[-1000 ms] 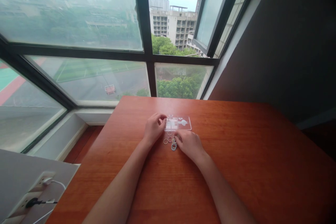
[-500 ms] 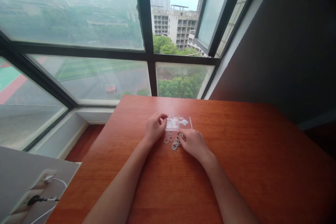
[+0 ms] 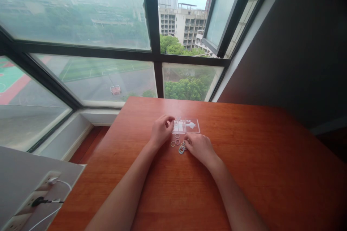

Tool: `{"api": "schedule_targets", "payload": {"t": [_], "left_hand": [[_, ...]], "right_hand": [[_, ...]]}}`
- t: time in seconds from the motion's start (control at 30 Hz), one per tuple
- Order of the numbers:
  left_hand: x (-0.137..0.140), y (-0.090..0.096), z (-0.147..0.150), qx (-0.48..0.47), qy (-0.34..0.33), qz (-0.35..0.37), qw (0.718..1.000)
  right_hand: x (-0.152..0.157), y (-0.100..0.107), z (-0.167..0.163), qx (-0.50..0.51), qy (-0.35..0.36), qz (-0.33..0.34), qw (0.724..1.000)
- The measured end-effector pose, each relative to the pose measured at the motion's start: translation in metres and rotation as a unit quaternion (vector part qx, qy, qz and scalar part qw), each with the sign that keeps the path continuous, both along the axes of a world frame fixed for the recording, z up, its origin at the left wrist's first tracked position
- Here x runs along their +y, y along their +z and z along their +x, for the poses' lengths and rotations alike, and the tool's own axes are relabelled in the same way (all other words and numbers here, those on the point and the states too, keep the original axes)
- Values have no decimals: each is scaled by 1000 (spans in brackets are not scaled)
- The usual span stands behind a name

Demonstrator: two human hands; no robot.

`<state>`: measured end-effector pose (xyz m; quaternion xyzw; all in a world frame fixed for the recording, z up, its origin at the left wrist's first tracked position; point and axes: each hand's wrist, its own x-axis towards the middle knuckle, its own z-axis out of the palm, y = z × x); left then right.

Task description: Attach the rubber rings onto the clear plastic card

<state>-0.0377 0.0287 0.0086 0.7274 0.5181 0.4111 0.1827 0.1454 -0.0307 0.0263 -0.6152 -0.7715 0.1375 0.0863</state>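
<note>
A small clear plastic box point(image 3: 179, 127) lies on the table with its see-through lid point(image 3: 193, 125) opened flat to the right; the lid carries a white print. My left hand point(image 3: 162, 129) is curled closed at the box's left edge, thumb and fingers gripping it there. Small pale objects show at the back of the box, too small to make out. In front of it lie several small pale rings point(image 3: 173, 144) and an overlapping pile of rings point(image 3: 181, 149). With fingertips pinched at the pile's right side, my right hand point(image 3: 199, 145) has hold of a ring, mostly hidden by the fingers.
The reddish-brown wooden table point(image 3: 260, 158) stretches widely to the right and towards me. Behind it is a dark-framed window point(image 3: 158, 56). Wall sockets point(image 3: 36, 200) with plugged-in cables are at the lower left, beside the table's left edge.
The view has shifted slightly. My right fingertips have closed in over the ring that showed at them before. My left hand stays at the box.
</note>
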Motion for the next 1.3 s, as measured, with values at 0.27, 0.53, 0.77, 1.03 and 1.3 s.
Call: {"api": "schedule_targets", "payload": {"t": [0.27, 0.53, 0.77, 1.03, 1.3], "left_hand": [[-4, 9, 2, -15, -11, -15, 1000], [-14, 21, 13, -65, -120, -89, 987], [-24, 30, 24, -105, -180, -173, 963], [-17, 19, 20, -47, -112, -90, 989], [8, -4, 0, -41, 65, -34, 997]], "right_hand": [[3, -8, 0, 197, -24, 47, 979], [9, -7, 8, 350, -102, 97, 926], [9, -7, 9, 367, -100, 95, 920], [9, -5, 9, 366, -102, 86, 921], [9, -7, 8, 341, -88, 92, 931]]}}
